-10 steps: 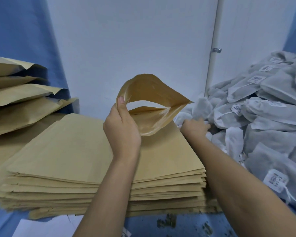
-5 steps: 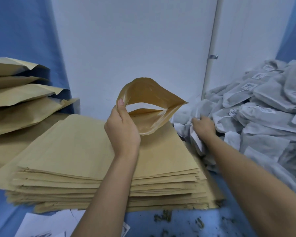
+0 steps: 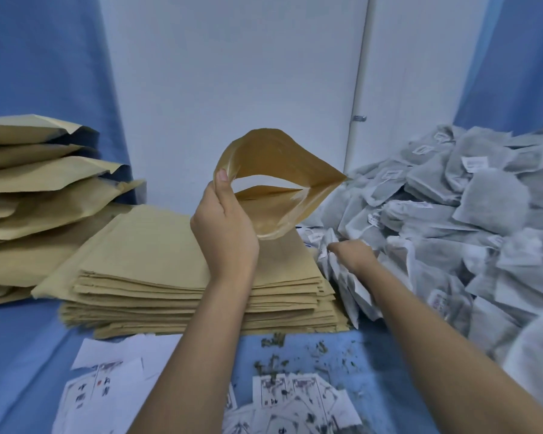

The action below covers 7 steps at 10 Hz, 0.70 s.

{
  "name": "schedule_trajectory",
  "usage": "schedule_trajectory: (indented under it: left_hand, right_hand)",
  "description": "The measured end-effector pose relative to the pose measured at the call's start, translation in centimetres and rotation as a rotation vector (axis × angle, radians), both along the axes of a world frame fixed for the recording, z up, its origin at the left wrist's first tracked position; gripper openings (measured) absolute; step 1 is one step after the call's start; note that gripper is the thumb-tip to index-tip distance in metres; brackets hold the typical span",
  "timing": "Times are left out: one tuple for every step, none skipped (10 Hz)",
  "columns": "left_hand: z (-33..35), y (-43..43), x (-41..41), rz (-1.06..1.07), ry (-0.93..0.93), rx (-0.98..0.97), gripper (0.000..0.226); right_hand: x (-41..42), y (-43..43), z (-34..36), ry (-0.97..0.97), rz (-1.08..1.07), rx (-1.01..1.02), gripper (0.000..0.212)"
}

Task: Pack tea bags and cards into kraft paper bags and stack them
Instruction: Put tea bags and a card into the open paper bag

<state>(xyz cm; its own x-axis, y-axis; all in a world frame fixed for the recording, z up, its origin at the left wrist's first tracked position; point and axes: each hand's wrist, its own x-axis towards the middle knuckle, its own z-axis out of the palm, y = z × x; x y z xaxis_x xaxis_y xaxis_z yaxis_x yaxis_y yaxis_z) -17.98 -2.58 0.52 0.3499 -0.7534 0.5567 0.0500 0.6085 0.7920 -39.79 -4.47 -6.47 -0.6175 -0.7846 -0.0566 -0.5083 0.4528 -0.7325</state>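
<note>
Two grips are at work above a blue-covered counter [image 3: 19, 355]. The left grip [image 3: 224, 233] pinches one rim of a kraft paper bag [image 3: 279, 183], thumb lying up along the edge, and holds it in the air with its mouth bowed wide open. The right grip [image 3: 353, 256] curls down onto a few tea bags [image 3: 342, 277] that stand on edge just beside a stack of flat kraft bags [image 3: 157, 245], which lies under the raised bag. A large heap of grey tea bags [image 3: 452, 214] rises to the right. Puffed, filled bags [image 3: 44, 183] are piled at far left. Printed cards [image 3: 295, 399] and loose tea crumbs [image 3: 320, 352] lie scattered nearest the viewer.
</note>
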Motion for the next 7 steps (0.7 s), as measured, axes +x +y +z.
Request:
schedule_trajectory:
  left_hand:
    - [-0.7, 2.6, 0.8, 0.012, -0.017, -0.012, 0.045]
    - [-1.8, 3.5, 1.1, 0.036, -0.061, -0.022, 0.045]
    - [-2.8, 5.0, 1.9, 0.038, -0.061, -0.023, 0.044]
    - [-3.6, 5.9, 2.4, 0.039, -0.056, 0.007, 0.044]
    - [-3.9, 6.9, 3.3, 0.046, -0.051, -0.007, 0.045]
    - [-4.2, 7.3, 4.0, 0.048, -0.020, -0.009, 0.044]
    - [-4.6, 7.5, 4.5, 0.061, 0.001, -0.010, 0.043]
  right_hand:
    - [0.6, 2.4, -0.3, -0.029, -0.001, -0.051, 0.017]
    - [1.9, 4.9, -0.6, -0.062, -0.016, -0.137, 0.022]
    - [3.8, 6.8, -1.1, -0.089, -0.040, -0.280, 0.025]
    - [5.6, 7.9, -1.3, -0.022, -0.135, -0.430, 0.020]
    - [6.5, 8.6, -1.1, -0.013, -0.200, -0.529, 0.041]
    - [6.7, 9.0, -1.0, -0.177, -0.255, -0.676, 0.041]
    - [6.6, 9.2, -0.8, -0.245, -0.277, -0.673, 0.027]
